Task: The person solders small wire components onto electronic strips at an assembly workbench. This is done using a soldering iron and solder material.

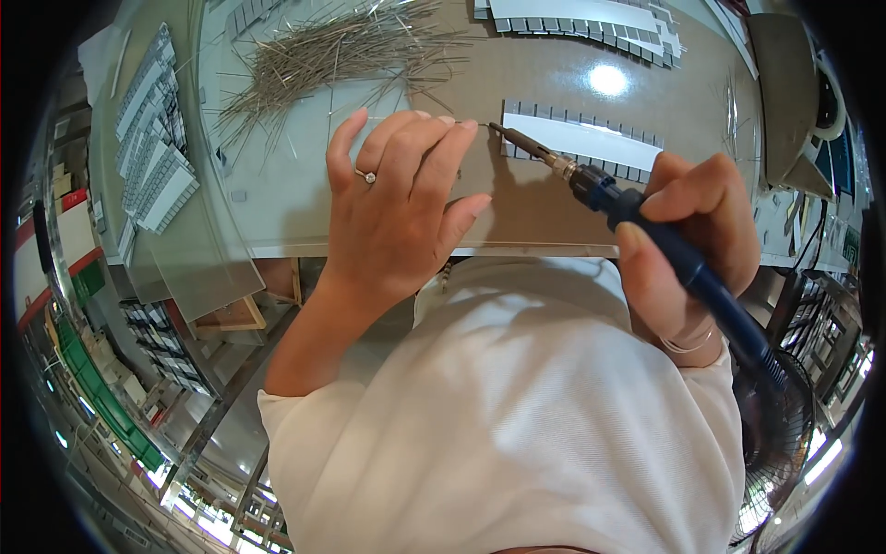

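My right hand [697, 231] grips a dark blue pen-shaped soldering iron [660, 226], its metal tip aimed up and left. My left hand [406, 175] is palm down over the table, fingers apart and thumb spread away. Its index fingertip lies just left of the iron's tip, with what looks like a short bit of thin wire [483, 124] between them. Right of the tip lies a white strip [581, 136] with dark tabs along both long edges; the iron crosses over its left part. A heap of thin metal wires [323, 60] lies beyond my left hand.
More tabbed white strips [581, 18] are stacked at the far side. Others fan out in a pile [157, 138] at the left, near a glass sheet [212, 268]. A grey-brown device [784, 102] stands at the right, and a fan [780, 434] below it.
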The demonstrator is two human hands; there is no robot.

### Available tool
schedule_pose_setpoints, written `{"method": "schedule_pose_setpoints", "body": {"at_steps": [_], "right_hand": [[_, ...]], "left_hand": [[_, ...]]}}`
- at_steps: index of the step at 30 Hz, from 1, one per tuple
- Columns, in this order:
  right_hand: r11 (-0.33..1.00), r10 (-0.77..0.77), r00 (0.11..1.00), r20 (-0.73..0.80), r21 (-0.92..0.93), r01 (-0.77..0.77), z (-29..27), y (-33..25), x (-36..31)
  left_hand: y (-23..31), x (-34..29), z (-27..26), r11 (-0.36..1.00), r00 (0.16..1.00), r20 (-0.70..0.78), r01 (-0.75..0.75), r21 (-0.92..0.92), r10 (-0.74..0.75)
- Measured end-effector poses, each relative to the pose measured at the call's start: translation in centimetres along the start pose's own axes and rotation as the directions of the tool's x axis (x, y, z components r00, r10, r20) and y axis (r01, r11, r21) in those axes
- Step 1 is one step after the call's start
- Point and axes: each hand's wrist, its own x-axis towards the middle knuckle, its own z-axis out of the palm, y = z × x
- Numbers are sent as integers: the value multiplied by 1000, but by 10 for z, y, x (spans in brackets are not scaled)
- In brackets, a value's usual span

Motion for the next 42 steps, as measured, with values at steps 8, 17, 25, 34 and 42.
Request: {"method": "schedule_pose_setpoints", "body": {"at_steps": [8, 17, 25, 34, 42], "right_hand": [[995, 22, 982, -187, 100, -4, -3, 2, -4], [986, 109, 987, -119, 141, -92, 1, 4, 3], [917, -281, 959, 20, -289, 275, -2, 7, 4], [979, -145, 887, -439, 65, 192, -48, 30, -15], [884, -167, 747, -644, 238, 403, -142, 96, -63]], "left_hand": [[6, 1, -2, 1000, 1000, 16, 19, 21, -19], [2, 4, 2, 1000, 1000, 23, 3, 26, -3], [6, 0, -5, 994, 993, 104, 37, 99, -47], [18, -2, -7, 997, 998, -25, 55, 52, -54], [25, 18, -12, 996, 994, -68, 86, 24, -84]]}}
